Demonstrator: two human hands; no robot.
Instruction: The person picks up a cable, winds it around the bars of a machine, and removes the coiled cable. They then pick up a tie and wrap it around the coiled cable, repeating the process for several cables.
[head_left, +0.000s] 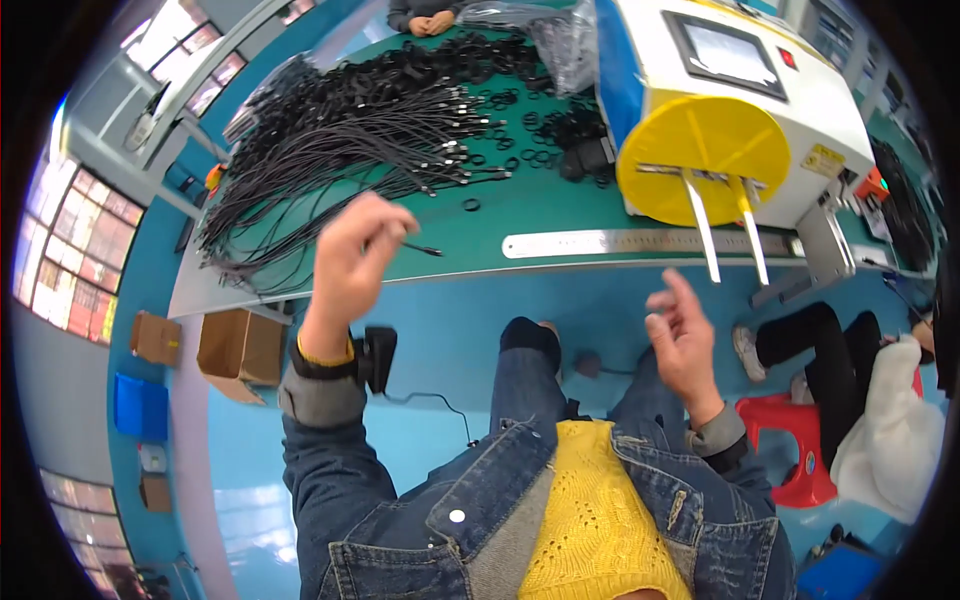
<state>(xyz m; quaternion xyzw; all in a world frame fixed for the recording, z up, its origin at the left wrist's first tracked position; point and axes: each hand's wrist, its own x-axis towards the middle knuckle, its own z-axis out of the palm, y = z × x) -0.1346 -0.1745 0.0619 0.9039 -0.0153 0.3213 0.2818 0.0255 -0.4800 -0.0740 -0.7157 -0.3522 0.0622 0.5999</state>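
My left hand [352,258] is raised over the near edge of the green table, its fingers pinched together. From the fingertips a short end of black cable [427,249] sticks out to the right; the rest of that cable is hard to make out. My right hand [683,345] hovers in front of the table edge, below the machine, fingers apart and nothing in them. Closest to it is a white machine [825,125] with a yellow disc [700,135] that carries two metal prongs [702,225]. Left of the machine lies a large bundle of black cables [335,165] with metal plugs.
A steel ruler [600,243] lies along the front edge of the green table [455,225]. Small black cable loops [541,158] are scattered by the machine. Cardboard boxes [240,345] stand on the floor at left. A person sits on a red stool [785,450] at right; another person's hands [433,24] rest across the table.
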